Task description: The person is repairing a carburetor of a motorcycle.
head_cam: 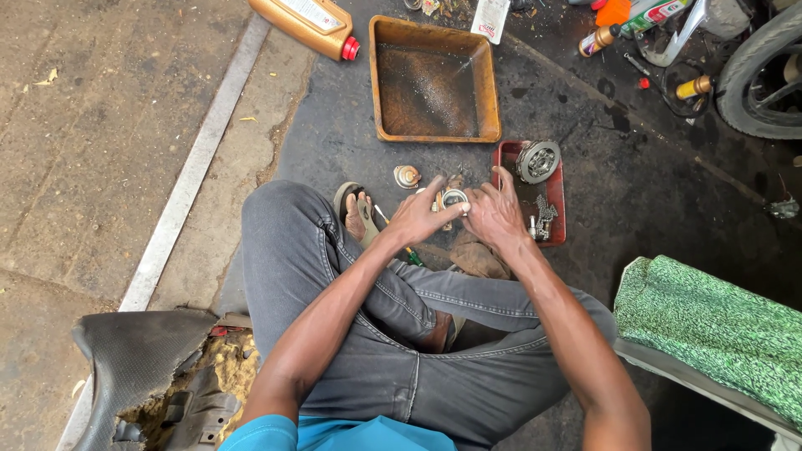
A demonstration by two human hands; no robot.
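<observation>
I sit on the ground with knees bent, both arms reaching forward. My left hand (419,214) and my right hand (494,213) meet over a small round metal part (454,198), fingers of both pressed on it. The part lies low, just in front of my sandalled foot (359,213). Right of my right hand lies a small red tray (554,219) with a round clutch-like metal assembly (537,160) and small metal pieces (545,219). A small domed metal piece (407,176) rests on the ground left of my hands.
A rusty orange tray of dark oily liquid (434,79) stands ahead. An orange oil bottle with a red cap (305,23) lies at top left. Bottles and a motorcycle wheel (764,75) are top right. A green cloth (718,330) is at right, a torn black seat (138,367) at bottom left.
</observation>
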